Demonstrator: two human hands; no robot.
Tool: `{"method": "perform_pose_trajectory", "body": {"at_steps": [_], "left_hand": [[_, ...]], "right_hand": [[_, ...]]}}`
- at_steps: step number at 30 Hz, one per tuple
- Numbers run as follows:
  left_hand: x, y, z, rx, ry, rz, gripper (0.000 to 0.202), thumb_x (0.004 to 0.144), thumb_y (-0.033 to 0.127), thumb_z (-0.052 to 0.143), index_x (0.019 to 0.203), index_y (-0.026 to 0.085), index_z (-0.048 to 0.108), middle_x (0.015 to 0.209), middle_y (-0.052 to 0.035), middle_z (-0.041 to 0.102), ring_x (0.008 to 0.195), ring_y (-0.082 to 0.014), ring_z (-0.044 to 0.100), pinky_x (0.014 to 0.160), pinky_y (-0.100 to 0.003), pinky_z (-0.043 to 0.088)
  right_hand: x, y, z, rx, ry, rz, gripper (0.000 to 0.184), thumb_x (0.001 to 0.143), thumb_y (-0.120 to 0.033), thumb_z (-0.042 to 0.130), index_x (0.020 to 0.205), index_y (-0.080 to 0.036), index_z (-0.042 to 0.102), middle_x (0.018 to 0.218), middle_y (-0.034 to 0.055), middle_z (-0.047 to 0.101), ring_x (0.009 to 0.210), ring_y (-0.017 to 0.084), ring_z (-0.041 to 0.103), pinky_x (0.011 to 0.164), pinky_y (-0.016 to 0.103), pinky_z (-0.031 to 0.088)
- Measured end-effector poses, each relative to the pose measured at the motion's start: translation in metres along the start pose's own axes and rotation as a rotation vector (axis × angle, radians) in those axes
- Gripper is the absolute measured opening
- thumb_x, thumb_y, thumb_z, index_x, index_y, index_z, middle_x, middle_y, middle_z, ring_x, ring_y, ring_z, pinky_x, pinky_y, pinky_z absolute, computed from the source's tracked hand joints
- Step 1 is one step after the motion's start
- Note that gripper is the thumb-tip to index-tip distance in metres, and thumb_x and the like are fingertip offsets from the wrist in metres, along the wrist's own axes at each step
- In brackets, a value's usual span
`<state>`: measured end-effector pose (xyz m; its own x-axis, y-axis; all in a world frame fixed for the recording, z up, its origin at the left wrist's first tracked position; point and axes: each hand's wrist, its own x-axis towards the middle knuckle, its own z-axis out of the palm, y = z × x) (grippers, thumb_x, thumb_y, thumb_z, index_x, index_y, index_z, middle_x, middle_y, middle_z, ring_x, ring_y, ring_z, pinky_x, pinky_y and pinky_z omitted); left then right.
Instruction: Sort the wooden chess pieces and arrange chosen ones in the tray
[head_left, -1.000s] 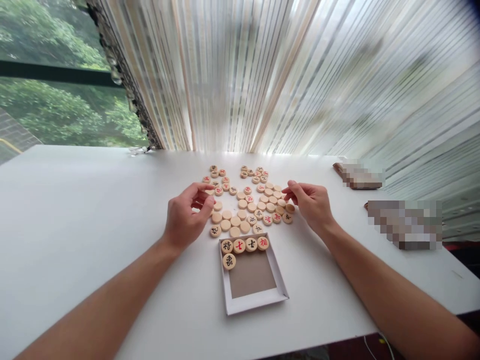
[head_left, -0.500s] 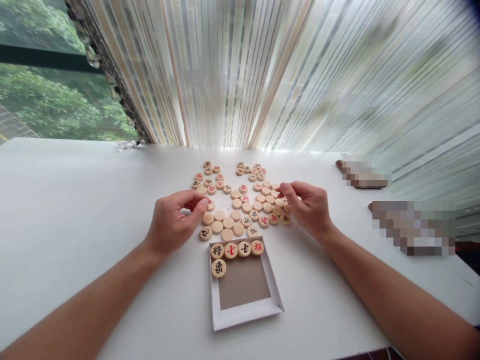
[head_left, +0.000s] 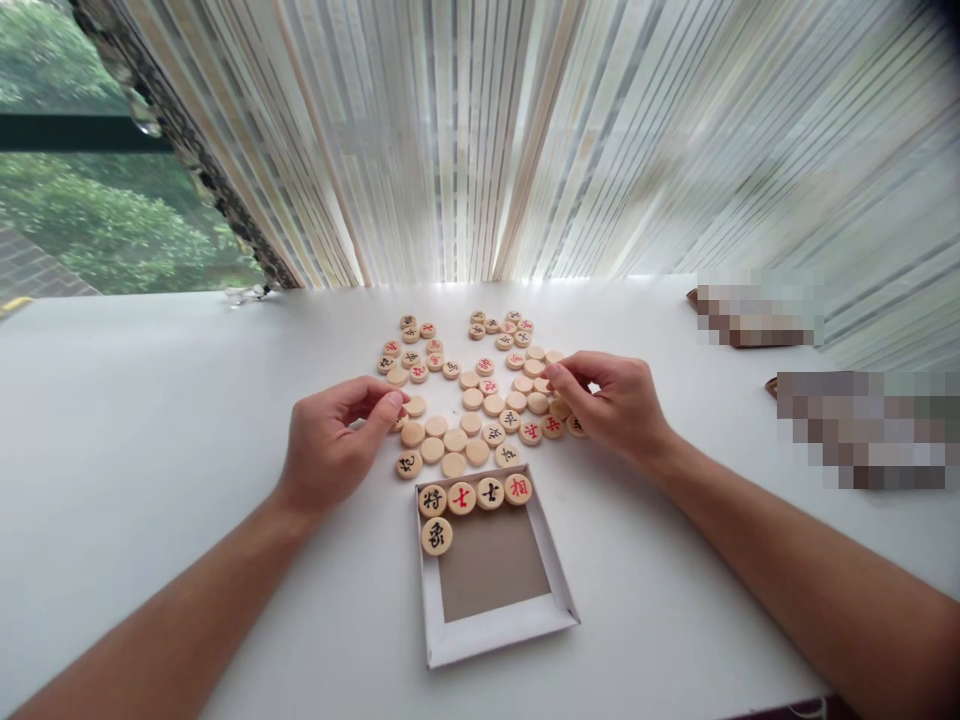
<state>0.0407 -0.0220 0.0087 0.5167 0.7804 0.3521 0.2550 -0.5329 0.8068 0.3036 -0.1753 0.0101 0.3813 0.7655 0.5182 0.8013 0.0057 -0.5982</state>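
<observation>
Many round wooden xiangqi pieces lie spread on the white table, some face up with red or black characters, others blank side up. My left hand is at the left edge of the spread, thumb and forefinger closed together beside a blank-side piece. Over the right cluster, my right hand has its thumb and forefinger pinched close to a blank-side piece. What either pinch holds, if anything, is hidden. Nearer me, a shallow white box holds a row of face-up pieces along its far side and one black-marked piece below the row's left end.
Two blurred-out items with brown edges, one farther and one nearer, lie on the right of the white table. A striped string curtain hangs behind it. A window is at the left.
The view has shifted slightly. My right fingertips have moved a little left over the pieces; my left hand stays by the same blank-side piece. The pieces in the box look unchanged.
</observation>
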Motion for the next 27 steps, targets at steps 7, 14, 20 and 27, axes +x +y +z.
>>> {"method": "perform_pose_trajectory", "body": {"at_steps": [7,14,20,27], "left_hand": [[-0.0002,0.0018,0.0003,-0.023,0.008,-0.014,0.019,0.091,0.034,0.068,0.083,0.019,0.078,0.076,-0.0020,0.078,0.068,-0.0176,0.072,0.064,-0.026,0.058],[0.0033,0.0019,0.0002,-0.114,0.021,-0.078,0.018,0.089,0.032,0.068,0.082,0.018,0.077,0.073,-0.0021,0.076,0.062,-0.0150,0.068,0.057,-0.023,0.055],[0.0039,0.0028,0.0007,-0.120,0.013,-0.102,0.017,0.088,0.033,0.070,0.082,0.018,0.077,0.071,-0.0020,0.075,0.061,-0.0148,0.068,0.057,-0.023,0.055],[0.0034,0.0054,0.0015,-0.125,0.018,-0.104,0.017,0.087,0.033,0.070,0.081,0.019,0.077,0.073,-0.0028,0.077,0.063,-0.0166,0.071,0.057,-0.024,0.058]], "right_hand": [[-0.0022,-0.0032,0.0006,0.021,-0.013,0.002,0.042,0.098,-0.046,0.061,0.067,-0.020,0.071,0.057,0.0026,0.062,0.052,0.016,0.050,0.053,0.030,0.038],[-0.0019,-0.0027,-0.0016,0.047,0.020,-0.039,0.031,0.096,-0.034,0.065,0.071,-0.019,0.074,0.062,0.0022,0.065,0.054,0.015,0.050,0.053,0.029,0.039],[-0.0006,-0.0016,-0.0011,0.067,-0.012,-0.053,0.027,0.096,-0.033,0.065,0.075,-0.019,0.074,0.066,0.0025,0.068,0.055,0.015,0.053,0.055,0.029,0.042],[-0.0012,0.0003,0.0002,0.070,-0.056,-0.058,0.026,0.097,-0.034,0.064,0.078,-0.020,0.075,0.067,0.0028,0.069,0.056,0.015,0.052,0.055,0.029,0.042]]}}
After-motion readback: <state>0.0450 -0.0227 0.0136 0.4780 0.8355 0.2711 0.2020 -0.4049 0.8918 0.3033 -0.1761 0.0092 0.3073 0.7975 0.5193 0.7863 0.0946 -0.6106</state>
